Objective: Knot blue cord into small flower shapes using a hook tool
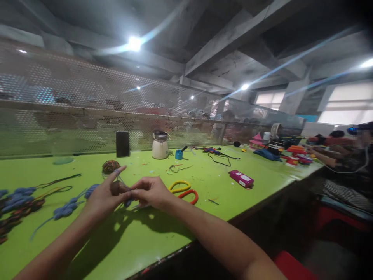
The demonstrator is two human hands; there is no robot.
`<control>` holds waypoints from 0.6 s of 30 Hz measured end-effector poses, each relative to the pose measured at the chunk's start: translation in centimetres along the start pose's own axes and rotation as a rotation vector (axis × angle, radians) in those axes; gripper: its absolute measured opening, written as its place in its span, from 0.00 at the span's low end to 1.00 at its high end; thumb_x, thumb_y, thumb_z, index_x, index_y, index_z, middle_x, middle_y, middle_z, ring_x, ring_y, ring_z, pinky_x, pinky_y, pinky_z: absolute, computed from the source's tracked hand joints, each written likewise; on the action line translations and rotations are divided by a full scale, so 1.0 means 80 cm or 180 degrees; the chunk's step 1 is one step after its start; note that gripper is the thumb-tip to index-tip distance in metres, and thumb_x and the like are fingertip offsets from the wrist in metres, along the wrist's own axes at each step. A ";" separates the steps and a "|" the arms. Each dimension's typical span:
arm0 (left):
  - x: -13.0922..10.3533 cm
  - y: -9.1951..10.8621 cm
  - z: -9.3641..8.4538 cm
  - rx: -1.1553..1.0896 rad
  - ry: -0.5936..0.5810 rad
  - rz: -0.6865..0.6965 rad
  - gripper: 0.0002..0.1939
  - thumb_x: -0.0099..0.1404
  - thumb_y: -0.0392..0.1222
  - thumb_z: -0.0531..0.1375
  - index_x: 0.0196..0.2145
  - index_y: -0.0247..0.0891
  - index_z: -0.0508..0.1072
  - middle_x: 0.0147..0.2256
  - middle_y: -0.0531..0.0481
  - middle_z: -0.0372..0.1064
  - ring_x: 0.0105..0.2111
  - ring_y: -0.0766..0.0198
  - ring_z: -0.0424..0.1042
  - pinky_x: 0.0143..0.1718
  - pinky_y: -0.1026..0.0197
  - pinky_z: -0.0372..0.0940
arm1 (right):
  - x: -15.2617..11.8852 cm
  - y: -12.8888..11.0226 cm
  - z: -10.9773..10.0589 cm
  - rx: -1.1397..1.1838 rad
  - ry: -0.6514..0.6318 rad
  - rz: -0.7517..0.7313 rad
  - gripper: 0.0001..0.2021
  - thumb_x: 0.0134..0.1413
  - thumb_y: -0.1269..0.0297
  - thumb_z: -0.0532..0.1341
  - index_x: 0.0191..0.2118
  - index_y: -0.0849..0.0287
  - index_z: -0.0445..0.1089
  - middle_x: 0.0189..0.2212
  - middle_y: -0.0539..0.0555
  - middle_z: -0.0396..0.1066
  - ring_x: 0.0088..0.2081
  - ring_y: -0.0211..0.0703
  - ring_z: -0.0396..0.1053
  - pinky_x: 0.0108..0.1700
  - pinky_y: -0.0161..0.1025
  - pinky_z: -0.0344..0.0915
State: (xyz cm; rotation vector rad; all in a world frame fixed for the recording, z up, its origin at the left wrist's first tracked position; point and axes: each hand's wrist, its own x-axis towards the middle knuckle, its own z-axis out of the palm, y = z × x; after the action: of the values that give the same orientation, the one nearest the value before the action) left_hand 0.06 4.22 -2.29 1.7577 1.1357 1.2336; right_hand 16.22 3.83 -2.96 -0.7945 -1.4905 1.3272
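My left hand (101,200) is closed in a pinch on a small blue yarn piece (127,202), its index finger raised with a strand of yarn running over it. My right hand (154,194) pinches the same piece from the other side, fingertips meeting the left thumb. Any tool between the fingers is hidden. Scissors (178,186) with yellow and red-orange handles lie beside and partly behind my right hand. Behind the left hand rests a multicoloured yarn ball (110,167). Left of it lie blue yarn pieces (66,209) with loose tails.
On the green table (210,229) stand a black phone-like slab (122,144), a lidded jar (160,148) and a small blue bottle (178,154). A magenta box (241,179) lies to the right. A perforated panel (96,116) borders the back. Another person's arm (323,156) shows far right.
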 end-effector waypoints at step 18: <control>0.007 0.002 -0.014 -0.1110 0.0423 -0.0664 0.42 0.48 0.39 0.67 0.59 0.40 0.57 0.33 0.44 0.73 0.31 0.61 0.72 0.30 0.63 0.61 | 0.024 -0.010 -0.051 -0.1189 0.1563 -0.1174 0.10 0.50 0.58 0.58 0.25 0.60 0.64 0.18 0.49 0.66 0.20 0.36 0.61 0.23 0.32 0.58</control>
State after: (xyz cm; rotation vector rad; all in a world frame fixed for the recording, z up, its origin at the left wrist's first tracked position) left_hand -0.88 4.71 -1.61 1.2834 1.0718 1.3418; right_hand 19.51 6.86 -1.95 -0.9427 -1.4065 0.5329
